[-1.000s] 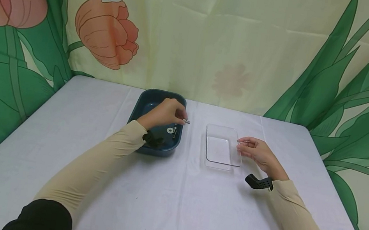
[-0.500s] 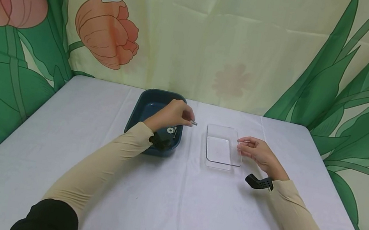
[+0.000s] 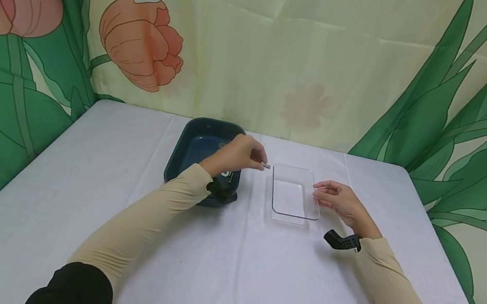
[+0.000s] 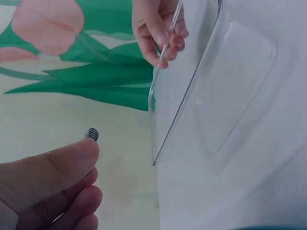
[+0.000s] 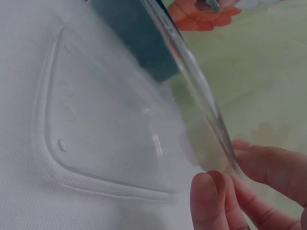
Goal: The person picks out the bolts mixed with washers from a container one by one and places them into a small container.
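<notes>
My left hand (image 3: pixel 243 153) pinches a small silver bolt (image 3: pixel 266 165) between thumb and fingers, just left of the clear plastic box (image 3: pixel 292 216). In the left wrist view, the bolt's threaded end (image 4: pixel 91 133) sticks out past the thumb; the rest of it is hidden by the fingers. My right hand (image 3: pixel 342 205) grips the right rim of that box, thumb on one side of the wall and fingers on the other, as the right wrist view shows. Nothing lies inside the box. Behind my left wrist, the dark blue tray (image 3: pixel 172 163) holds small metal parts, partly covered by the hand.
A white cloth (image 3: pixel 226 274) covers the table. Behind the table's far edge hangs a curtain (image 3: pixel 257 55) printed with tulips. Each wrist wears a black camera mount, the right one (image 3: pixel 342 240) close over the cloth.
My left hand has moved right with the bolt, out past the dark blue tray's right rim to beside the clear box. My right hand and the box have stayed put.
</notes>
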{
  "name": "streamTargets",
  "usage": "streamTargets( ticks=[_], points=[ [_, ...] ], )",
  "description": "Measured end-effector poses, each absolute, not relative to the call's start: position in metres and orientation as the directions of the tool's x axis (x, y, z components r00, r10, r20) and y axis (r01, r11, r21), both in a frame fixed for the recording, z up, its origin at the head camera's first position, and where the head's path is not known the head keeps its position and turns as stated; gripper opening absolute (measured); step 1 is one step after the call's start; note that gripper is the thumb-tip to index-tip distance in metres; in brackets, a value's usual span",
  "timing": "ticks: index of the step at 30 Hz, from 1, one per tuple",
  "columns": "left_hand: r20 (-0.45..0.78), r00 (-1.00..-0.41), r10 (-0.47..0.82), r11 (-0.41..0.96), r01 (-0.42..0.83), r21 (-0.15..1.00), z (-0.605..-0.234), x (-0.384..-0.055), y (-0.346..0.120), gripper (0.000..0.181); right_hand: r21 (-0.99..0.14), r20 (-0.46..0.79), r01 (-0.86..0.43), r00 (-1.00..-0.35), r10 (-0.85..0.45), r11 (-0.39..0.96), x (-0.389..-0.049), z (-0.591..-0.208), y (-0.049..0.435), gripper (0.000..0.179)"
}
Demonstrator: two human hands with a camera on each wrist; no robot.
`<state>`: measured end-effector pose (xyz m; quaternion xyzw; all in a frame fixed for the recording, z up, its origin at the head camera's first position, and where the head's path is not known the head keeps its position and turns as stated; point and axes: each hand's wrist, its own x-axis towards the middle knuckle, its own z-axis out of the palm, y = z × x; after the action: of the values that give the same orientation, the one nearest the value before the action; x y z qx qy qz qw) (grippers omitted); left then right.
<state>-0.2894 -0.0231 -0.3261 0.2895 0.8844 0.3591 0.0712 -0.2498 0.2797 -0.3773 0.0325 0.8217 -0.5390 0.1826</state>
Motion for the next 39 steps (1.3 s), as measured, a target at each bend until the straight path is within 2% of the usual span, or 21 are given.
streamTargets(
  ticks=[27, 39],
  points=[
    [0.057, -0.794, 0.605, 0.547, 0.467, 0.694, -0.334, -0.288, 0.006, 0.013, -0.868, -0.35, 0.269, -0.928, -0.13, 0.417, -0.248, -0.375, 0.279, 0.051],
    [0.074, -0.764, 0.641, 0.536, 0.514, 0.67, -0.334, -0.286, 0.015, 0.013, -0.861, -0.358, 0.275, -0.925, -0.126, 0.429, -0.248, -0.373, 0.277, 0.052]
  ],
)
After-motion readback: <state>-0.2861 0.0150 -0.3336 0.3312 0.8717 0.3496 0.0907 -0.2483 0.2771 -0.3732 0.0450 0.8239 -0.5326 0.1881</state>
